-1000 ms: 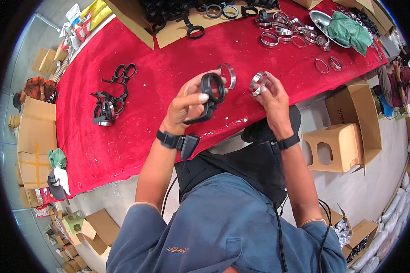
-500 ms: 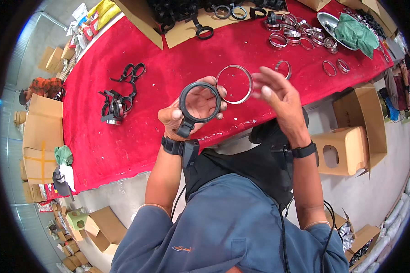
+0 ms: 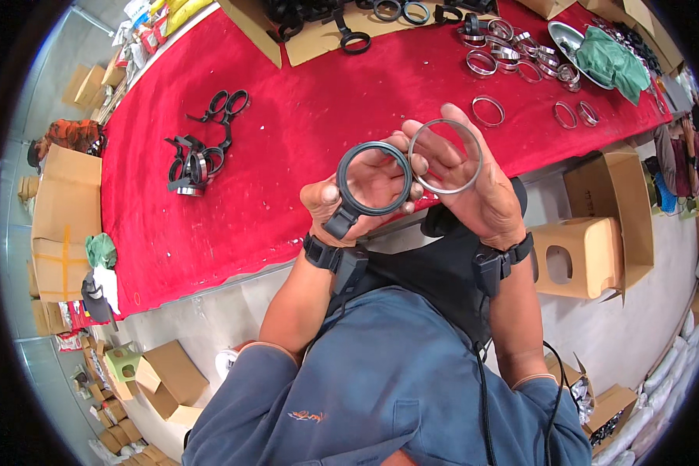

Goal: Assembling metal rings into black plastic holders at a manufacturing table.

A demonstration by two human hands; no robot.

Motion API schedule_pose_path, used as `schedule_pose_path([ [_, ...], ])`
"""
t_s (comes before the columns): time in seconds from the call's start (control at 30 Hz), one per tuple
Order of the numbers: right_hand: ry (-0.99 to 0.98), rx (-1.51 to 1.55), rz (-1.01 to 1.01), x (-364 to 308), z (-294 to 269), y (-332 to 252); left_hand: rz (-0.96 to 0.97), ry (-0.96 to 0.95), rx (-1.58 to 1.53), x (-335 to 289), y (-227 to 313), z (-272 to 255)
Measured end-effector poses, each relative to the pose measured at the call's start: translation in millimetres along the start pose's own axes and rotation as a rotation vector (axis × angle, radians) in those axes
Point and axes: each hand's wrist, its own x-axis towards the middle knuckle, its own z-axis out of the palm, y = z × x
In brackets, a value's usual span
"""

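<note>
While the person's left hand [image 3: 369,183] grips a round black ring with a stubby tab [image 3: 339,224], the right hand [image 3: 474,182] turns its open palm upward behind a thin silver metal ring [image 3: 446,192]; whether its fingers grip that ring, I cannot tell. Both rings hang side by side above the near edge of a table covered in red cloth [image 3: 287,140], where black ring clamps [image 3: 185,184] lie heaped well to the left.

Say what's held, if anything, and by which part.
The left hand holds a black ring by its rim. A silver ring is held by its edge; whether the right hand grips it cannot be told.
</note>
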Motion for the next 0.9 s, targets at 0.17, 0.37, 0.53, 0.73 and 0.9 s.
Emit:
schedule_pose_path([
  [0.17, 0.066, -0.214, -0.001, -11, -14, -9, -0.054, 0.19, 0.199, 0, 2, 15],
  [0.37, 0.285, -0.018, 0.048, -30, -43, -24, -0.177, 0.426, 0.533, -6, 16, 28],
  [0.53, 0.264, 0.087, 0.069, -42, -41, -18, -0.164, 0.458, 0.58, -17, 20, 19],
  [0.73, 0.309, 0.403, 0.123, -47, -50, -16, -0.158, 0.465, 0.628, -19, 19, 25],
  [0.9, 0.258, 0.349, 0.125, -47, -49, -15, -0.134, 0.508, 0.725, -23, 15, 24],
])
